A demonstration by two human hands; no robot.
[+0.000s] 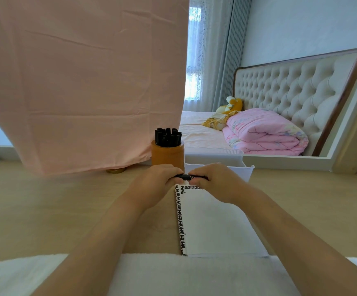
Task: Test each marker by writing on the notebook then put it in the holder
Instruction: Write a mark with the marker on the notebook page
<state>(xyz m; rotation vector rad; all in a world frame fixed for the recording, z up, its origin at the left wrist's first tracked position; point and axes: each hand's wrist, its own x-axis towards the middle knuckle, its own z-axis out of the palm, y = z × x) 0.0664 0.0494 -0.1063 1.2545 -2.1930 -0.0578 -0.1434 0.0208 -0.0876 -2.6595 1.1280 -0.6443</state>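
Two bare forearms reach forward over a white cloth [173, 272] at the near table [45, 210] edge. The notebook [214, 223] lies open just beyond it, page mostly blank. Black test marks, one blocky sign repeated, run down its left margin and along the top edge; not legible as words.

Above the top of the page, the left hand [158, 180] and right hand [215, 178] meet, knuckles up, fingers curled. Each grips one end of a black marker [185, 176] held level between them. Only a short piece of barrel shows, with no readable label. Whether the cap is on is unclear.

Behind the hands: an orange holder [167, 157] packed with upright black markers [168, 136], and a white box [216, 161] just to its right. Farther back: a hanging pink sheet [83, 82] and a bed [201, 129] with a folded pink quilt [265, 133].
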